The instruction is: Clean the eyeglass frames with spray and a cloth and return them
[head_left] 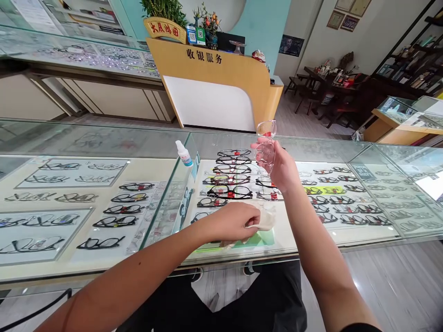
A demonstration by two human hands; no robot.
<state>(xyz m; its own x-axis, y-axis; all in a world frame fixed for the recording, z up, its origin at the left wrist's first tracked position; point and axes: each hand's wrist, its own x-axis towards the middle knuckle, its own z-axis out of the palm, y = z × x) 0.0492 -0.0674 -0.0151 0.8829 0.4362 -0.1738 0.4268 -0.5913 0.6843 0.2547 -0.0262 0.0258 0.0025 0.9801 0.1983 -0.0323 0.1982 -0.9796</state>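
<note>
The glass surface (363, 234) is a case that stretches to both sides of the small white bottle (184, 154) standing on it, with rows of dark glasses (230, 194) inside. To the bottle's right and nearer me, my left hand (242, 219) curls around a pale cloth (266, 219); farther right, my right hand (284, 168) pinches clear glasses (266, 134) above the surface, turned on end, one lens over the other, beyond the cloth.
</note>
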